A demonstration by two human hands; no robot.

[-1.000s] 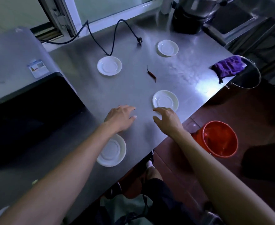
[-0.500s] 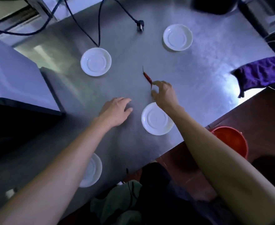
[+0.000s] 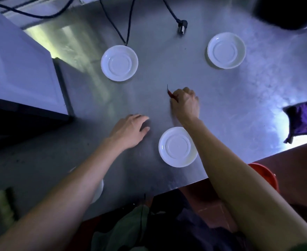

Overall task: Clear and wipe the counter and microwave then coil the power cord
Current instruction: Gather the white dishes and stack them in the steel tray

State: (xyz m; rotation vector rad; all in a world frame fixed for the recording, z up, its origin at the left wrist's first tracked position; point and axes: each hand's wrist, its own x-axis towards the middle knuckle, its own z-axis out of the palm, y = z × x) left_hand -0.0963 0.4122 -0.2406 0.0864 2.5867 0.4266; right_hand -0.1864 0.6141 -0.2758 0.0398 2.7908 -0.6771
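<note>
The counter (image 3: 167, 29) was dull steel grey with pale glare patches. Three plain white saucers sat at eleven (image 3: 119, 63), one (image 3: 226, 50) and six o'clock (image 3: 177, 146). The chilli (image 3: 170, 93) was red, the cord (image 3: 129, 17) black, the cloth (image 3: 306, 120) at three o'clock purple, the bucket (image 3: 265, 175) orange-red.

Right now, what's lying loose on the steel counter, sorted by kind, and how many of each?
White saucers: 4, three in full view, one mostly hidden under the left forearm
Red chili: 1, pinched in the right hand
Purple cloth: 1
Power plug on its cord: 1
Total: 7
</note>
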